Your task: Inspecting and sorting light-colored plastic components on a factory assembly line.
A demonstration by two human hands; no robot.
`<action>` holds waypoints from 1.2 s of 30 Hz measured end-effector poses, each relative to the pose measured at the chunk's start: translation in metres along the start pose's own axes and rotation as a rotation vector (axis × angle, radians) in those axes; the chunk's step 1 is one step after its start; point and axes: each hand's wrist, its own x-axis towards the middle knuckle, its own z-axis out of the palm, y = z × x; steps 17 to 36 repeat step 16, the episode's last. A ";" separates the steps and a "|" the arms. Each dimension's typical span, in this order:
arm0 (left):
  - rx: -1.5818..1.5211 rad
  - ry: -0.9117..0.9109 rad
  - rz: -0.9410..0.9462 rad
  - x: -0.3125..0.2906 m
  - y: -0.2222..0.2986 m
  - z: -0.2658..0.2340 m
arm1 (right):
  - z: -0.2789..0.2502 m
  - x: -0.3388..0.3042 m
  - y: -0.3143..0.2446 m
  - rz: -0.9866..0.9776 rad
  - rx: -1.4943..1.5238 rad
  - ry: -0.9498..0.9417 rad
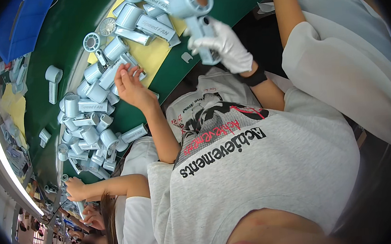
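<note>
My right hand (223, 45), in a white glove with a black band at the wrist, grips a light blue handheld fan (207, 32) by its handle. The fan's round head points up and away, slightly blurred. My bare left hand (132, 84) is open, its fingers loosely bent and apart at the edge of a heap of similar fans (108, 76). Whether its fingertips touch one of them I cannot tell. More fans (152, 26) lie on a yellow sheet (155, 60) farther off, between and beyond my hands.
A green work table (173, 75) curves around, with a large fan pile (90, 136) on the left and a lone fan (53, 83) beyond it. A blue bin (22, 28) stands far left. A co-worker's hands (76, 189) work at lower left; another person's arm (286, 9) is close on the right.
</note>
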 end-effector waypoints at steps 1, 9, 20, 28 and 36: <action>0.233 0.042 0.197 0.008 0.001 -0.012 | -0.023 0.013 0.006 -0.102 -0.152 0.162; 1.300 0.021 0.874 0.122 0.037 -0.069 | -0.196 0.126 0.023 -0.168 -1.208 0.980; 2.121 -0.047 0.115 0.309 0.077 -0.124 | -0.159 0.089 0.022 -0.563 -1.312 0.767; 2.121 -0.047 0.115 0.309 0.077 -0.124 | -0.159 0.089 0.022 -0.563 -1.312 0.767; 2.121 -0.047 0.115 0.309 0.077 -0.124 | -0.159 0.089 0.022 -0.563 -1.312 0.767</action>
